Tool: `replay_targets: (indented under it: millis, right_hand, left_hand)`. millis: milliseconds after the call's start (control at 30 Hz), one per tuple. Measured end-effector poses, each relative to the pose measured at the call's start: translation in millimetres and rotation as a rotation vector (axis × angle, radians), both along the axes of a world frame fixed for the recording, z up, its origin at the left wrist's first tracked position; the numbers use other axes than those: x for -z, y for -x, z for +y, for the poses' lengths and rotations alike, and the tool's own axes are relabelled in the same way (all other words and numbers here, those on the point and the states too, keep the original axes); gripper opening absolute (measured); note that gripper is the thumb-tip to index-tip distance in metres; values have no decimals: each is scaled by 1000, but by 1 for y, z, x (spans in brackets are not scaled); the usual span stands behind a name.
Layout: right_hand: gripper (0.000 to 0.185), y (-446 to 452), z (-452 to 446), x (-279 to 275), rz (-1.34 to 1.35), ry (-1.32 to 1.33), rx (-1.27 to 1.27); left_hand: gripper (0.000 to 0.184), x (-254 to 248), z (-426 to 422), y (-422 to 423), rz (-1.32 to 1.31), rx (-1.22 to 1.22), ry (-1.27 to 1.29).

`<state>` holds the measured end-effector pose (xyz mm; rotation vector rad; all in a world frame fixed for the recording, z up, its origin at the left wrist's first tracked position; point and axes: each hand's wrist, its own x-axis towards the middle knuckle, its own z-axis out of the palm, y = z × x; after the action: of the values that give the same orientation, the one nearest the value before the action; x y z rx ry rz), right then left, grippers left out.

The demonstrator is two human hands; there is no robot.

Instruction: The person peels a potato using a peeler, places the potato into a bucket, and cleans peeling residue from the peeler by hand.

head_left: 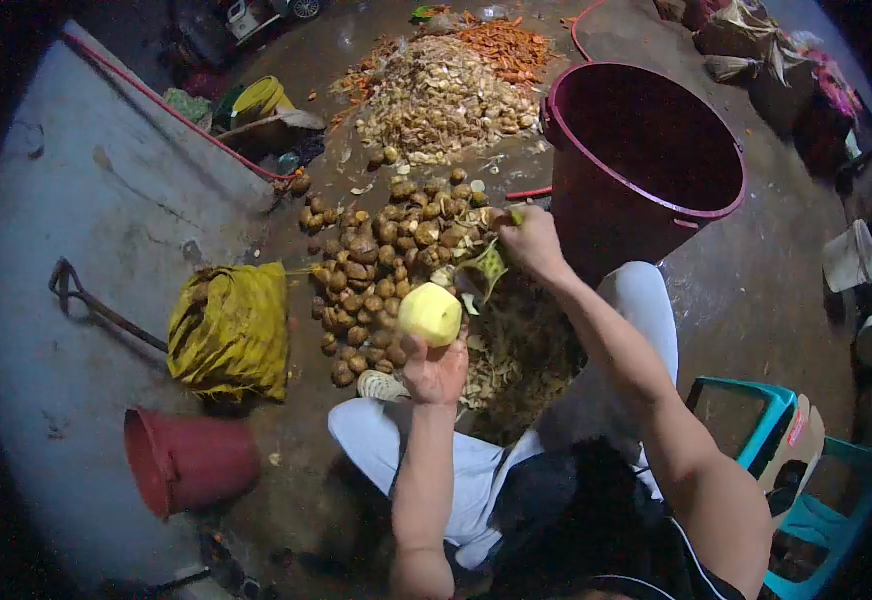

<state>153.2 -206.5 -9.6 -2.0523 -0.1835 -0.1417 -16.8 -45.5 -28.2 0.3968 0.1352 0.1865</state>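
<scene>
A large peeled yellow potato-like vegetable rests in my left hand, whose fingers cup it from below. Raised beyond it to the right, my right hand is closed around a small tool with a yellow-green handle; its working end is hard to make out. A green, patterned strip, perhaps peel, is just left of that hand. On the floor beyond my hands spreads a pile of brown unpeeled round vegetables. Peelings lie on the ground between my legs.
A big maroon tub stands front right. Farther off is a heap of pale peelings beside orange scraps. At left are a yellow sack, a red bucket and a long handle. A teal stool is right.
</scene>
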Motion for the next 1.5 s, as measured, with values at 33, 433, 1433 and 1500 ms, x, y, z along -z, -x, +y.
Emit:
replay_targets:
  millis: [33, 433, 1433, 1500]
  right_hand:
    - [35, 9, 9, -10, -43, 10, -45]
    - [25, 9, -8, -30, -82, -40, -110]
    - [32, 18, -6, -31, 41, 139, -125]
    - [28, 21, -8, -31, 23, 111, -126]
  left_hand:
    - [77, 1, 0, 0, 38, -17, -2]
    - [82, -9, 18, -5, -49, 49, -324]
    - [72, -7, 9, -7, 66, -117, -1140]
    - [67, -6, 16, -6, 24, -145, -1041]
